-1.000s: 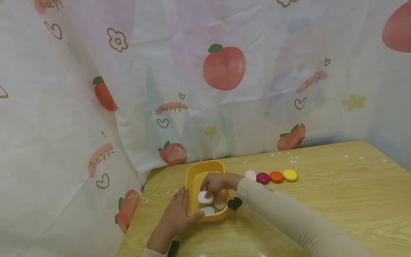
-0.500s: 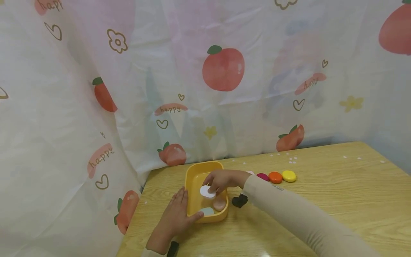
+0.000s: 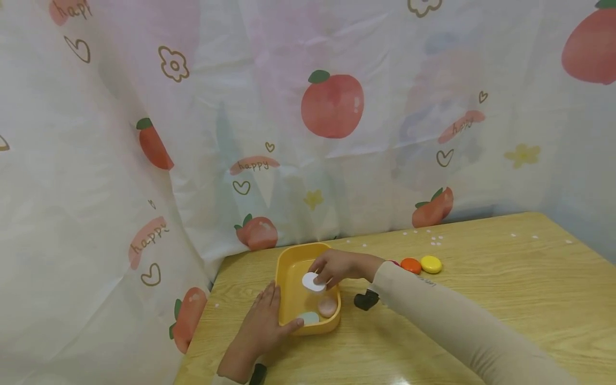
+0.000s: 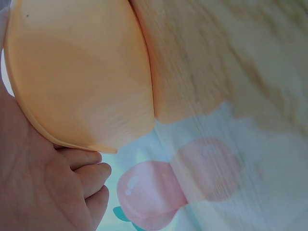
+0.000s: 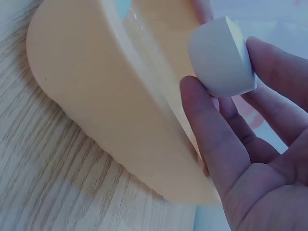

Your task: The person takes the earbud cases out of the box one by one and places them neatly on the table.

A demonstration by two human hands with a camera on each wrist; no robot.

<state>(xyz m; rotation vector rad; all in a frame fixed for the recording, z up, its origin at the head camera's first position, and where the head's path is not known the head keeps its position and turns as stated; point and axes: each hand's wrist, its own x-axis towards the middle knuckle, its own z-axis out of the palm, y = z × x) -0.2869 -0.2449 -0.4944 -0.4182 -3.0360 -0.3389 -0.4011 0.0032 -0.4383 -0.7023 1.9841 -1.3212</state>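
Observation:
A yellow box [image 3: 284, 315] with rounded corners stands on the table, its open side up. My left hand [image 3: 262, 321] holds its near left corner, with the fingers along the outer left wall and the thumb over the near rim. Over the box, my right hand [image 3: 337, 266] pinches a white oval block [image 3: 314, 282] between thumb and fingers. The right wrist view shows this block [image 5: 221, 57] as thick, with a flat face and rounded sides. Below it in the box lie a pinkish piece [image 3: 328, 306] and a pale green piece [image 3: 310, 317], partly behind the left thumb.
Right of the box, an orange piece [image 3: 411, 266] and a yellow piece [image 3: 431, 264] lie in a row, with a magenta one [image 3: 394, 263] mostly behind the right sleeve. Small white spots [image 3: 435, 239] dot the wooden table [image 3: 481, 278]. A fruit-print curtain [image 3: 375, 187] hangs behind it.
My right hand has picked up the white block from the box and moved it up and slightly right. The right forearm now covers the light pink piece and most of the magenta one.

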